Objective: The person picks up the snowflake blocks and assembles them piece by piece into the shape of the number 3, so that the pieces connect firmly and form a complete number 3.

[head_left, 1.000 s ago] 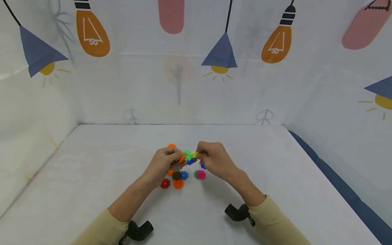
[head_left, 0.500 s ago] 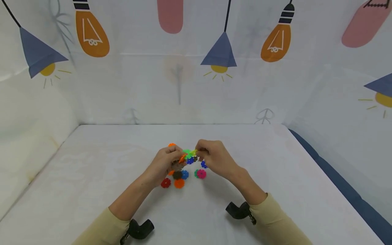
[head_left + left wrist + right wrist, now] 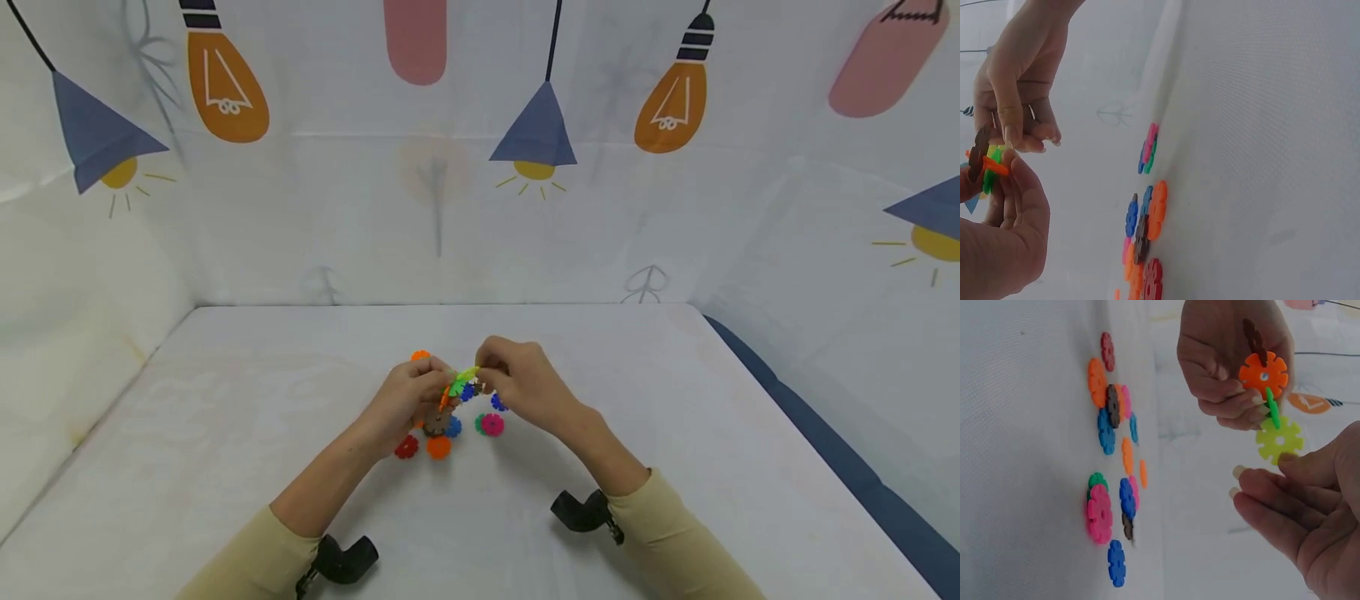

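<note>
Both hands hold a short chain of notched, flower-shaped plastic discs above the table. In the right wrist view the chain runs from a brown disc (image 3: 1252, 337) to an orange disc (image 3: 1277, 374), a green disc (image 3: 1272, 409) and a yellow disc (image 3: 1265, 442). My left hand (image 3: 399, 405) grips the brown and orange end, fingers curled behind it. The right hand (image 3: 529, 385) pinches the yellow disc's edge between thumb and a finger; its other fingers extend loosely. How deep the yellow and green slots engage cannot be told.
Loose discs lie on the white table (image 3: 262, 417) below the hands, among them a red disc (image 3: 407, 447), an orange disc (image 3: 438, 447) and a pink disc (image 3: 492, 425) overlapping a green one. Several overlap. A printed white curtain (image 3: 337, 217) stands behind.
The held chain has turned, so the green and yellow discs show more edge-on in the head view. The right hand has risen slightly; the left hand stays nearly in place.
</note>
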`<state>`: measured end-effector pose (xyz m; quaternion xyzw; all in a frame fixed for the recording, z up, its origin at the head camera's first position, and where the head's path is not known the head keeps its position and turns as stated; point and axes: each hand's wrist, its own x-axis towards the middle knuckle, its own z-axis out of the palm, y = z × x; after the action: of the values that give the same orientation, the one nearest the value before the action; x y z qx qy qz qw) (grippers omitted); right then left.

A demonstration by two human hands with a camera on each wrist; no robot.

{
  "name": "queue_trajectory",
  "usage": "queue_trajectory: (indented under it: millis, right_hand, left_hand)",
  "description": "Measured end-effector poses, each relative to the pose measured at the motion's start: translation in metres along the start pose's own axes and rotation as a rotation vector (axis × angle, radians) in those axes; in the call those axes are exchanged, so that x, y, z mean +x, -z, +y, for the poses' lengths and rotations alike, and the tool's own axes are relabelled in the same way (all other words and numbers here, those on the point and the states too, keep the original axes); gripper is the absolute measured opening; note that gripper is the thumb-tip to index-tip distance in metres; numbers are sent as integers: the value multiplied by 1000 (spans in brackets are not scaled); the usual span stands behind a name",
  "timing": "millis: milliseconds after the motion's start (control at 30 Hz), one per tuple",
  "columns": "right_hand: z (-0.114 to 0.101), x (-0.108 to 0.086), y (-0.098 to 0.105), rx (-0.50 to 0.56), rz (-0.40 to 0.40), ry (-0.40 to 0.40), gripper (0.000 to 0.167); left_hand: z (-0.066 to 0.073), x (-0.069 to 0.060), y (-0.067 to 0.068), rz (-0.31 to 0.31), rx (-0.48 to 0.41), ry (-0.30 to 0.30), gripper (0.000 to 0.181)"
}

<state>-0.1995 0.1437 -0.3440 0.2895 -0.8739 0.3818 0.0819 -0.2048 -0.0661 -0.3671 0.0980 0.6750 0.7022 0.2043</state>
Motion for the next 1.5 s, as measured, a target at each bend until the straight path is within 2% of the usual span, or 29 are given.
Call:
queue_trajectory:
  millis: [133,233,367,533,767,1033,1133,1300,1500]
  right_hand:
    - [2,1,2,-85,-20,-93,5]
    - [7,2,2,-165,-85,-200,11]
    - [16,3,1,-252,-213,-325,22]
    - [29,3,-4,-333,-337,-388,33]
    - [40,2,-12,-358,-403,-370,30]
    - [42,-1,-14,-307,-408,-384,20]
    - [43,-1,-14,-299,-410,-342,13]
    - [41,0,-10,-265,-350,-232,19]
    - [33,2,2,-87,-247,-248,20]
  left_hand:
    - [0,0,3,76,6,-31,21]
    - [0,1,4,109,-5,-41,18]
    - [1,4,2,115,-31,-45,18]
    - [1,4,2,115,-44,-47,16]
    - [3,1,2,101,-33,-44,11]
    - [3,0,0,97,-27,-55,12]
    - [3,0,0,92,-30,-58,12]
    - [4,-1,1,84,-37,-55,11]
    - [3,-1,1,69,-39,-52,12]
